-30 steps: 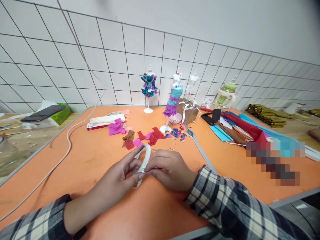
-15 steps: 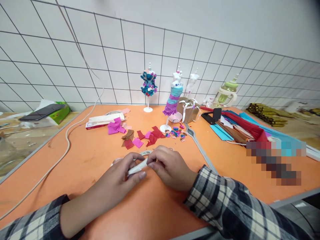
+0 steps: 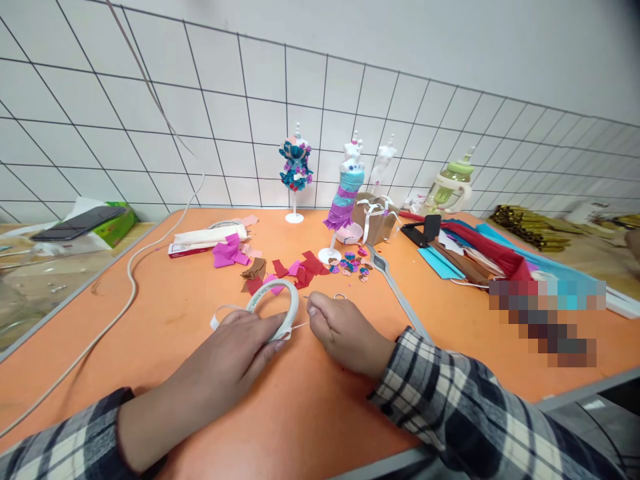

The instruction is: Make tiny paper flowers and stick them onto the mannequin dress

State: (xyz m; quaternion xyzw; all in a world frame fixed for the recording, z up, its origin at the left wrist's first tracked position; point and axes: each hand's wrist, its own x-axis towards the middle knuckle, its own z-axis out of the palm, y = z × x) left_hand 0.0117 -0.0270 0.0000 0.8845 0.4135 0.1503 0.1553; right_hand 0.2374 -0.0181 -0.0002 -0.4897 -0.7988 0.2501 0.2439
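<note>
Low over the orange table, my left hand (image 3: 245, 340) is closed on the lower edge of a white tape roll (image 3: 293, 303), which is tilted up on its rim. A loose white strip curls out to the left of that hand. My right hand (image 3: 340, 330) is closed in a pinch just to the right of the roll. A thin white strip (image 3: 301, 325) runs from the roll's lower edge to these fingers, and a small thin tip shows above them. Beyond the hands lie red paper scraps (image 3: 313, 265), a brown scrap (image 3: 255, 270) and pink paper (image 3: 230, 252).
A small dress form with teal flowers (image 3: 296, 167) and another in a blue and purple dress (image 3: 350, 190) stand at the back. Colourful sequins (image 3: 353, 263) lie near its base. At right are a paper bag (image 3: 375, 220), black phone stand (image 3: 425, 230) and folded red paper (image 3: 500, 253).
The tape roll has been raised and tilted up into view in my left hand. My right hand has moved slightly right, away from the roll, with a thin strip stretched between them.
</note>
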